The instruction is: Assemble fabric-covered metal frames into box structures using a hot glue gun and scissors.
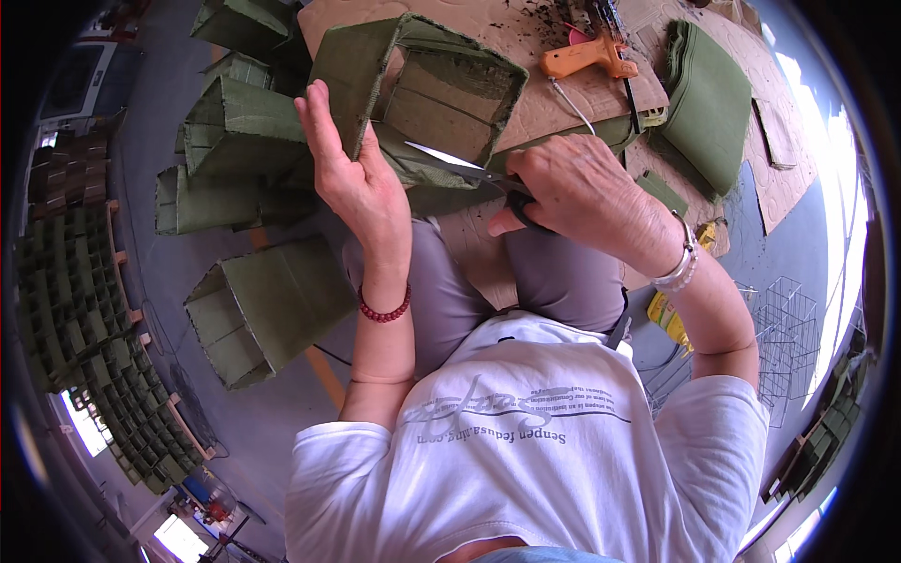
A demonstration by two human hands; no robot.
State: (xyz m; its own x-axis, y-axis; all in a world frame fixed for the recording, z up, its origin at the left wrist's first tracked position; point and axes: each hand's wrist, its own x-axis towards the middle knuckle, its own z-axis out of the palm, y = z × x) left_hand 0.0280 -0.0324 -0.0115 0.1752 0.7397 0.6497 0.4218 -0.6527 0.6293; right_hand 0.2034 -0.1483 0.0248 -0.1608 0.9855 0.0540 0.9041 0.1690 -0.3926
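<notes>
A green fabric box lies tilted on the work surface in front of me, its open end facing me. Its lower left edge sits between the thumb and straight fingers of my left hand. My right hand is closed round the dark handles of a pair of scissors. The blades point left, at the box's near rim, close to a loose green flap; whether they touch it I cannot tell. An orange glue gun rests beyond my right hand, its white cord trailing toward that hand.
Several similar green boxes are stacked at the left, and another box sits on the floor. Folded green fabric lies on the brown covered table at the right. Wire frames stand on the floor at right.
</notes>
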